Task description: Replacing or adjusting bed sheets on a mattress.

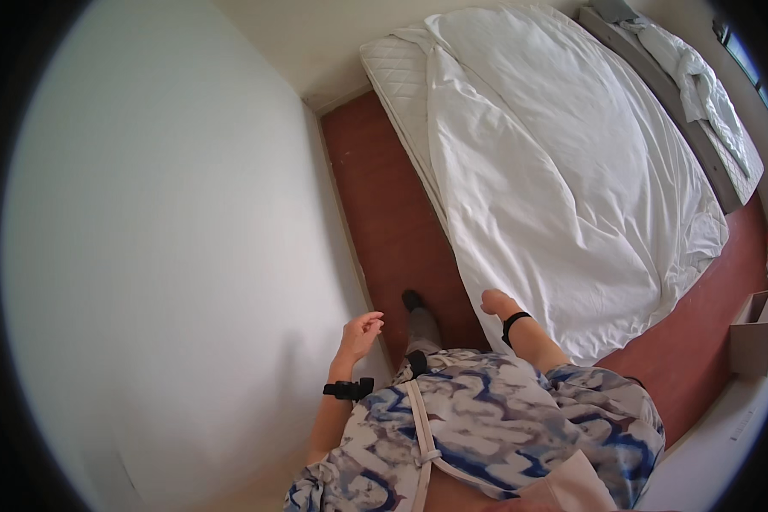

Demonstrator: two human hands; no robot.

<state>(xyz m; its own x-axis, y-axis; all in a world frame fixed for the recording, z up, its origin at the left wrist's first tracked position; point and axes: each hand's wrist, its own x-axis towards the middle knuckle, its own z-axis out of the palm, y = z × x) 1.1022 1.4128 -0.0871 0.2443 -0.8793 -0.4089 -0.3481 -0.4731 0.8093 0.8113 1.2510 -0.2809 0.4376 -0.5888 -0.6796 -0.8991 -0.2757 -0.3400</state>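
Note:
My left hand [361, 334] is raised between the pale wall and my body, fingers loosely curled and apart, with nothing in it. My right hand [498, 303] is over the near left edge of a rumpled white sheet [537, 185]; its fingers are mostly turned out of sight, so whether it touches or grips the cloth cannot be told. The sheet lies loosely across a white quilted mattress [398, 73], whose far left corner and left side are bare. Both wrists wear black bands.
A pale wall [166, 224] rises close on my left. Reddish-brown floor [384, 192] runs between it and the mattress. Beyond the mattress, at right, stands a narrow bed [717, 160] with a crumpled white cover [697, 77]. A pale open box [750, 349] is at the right.

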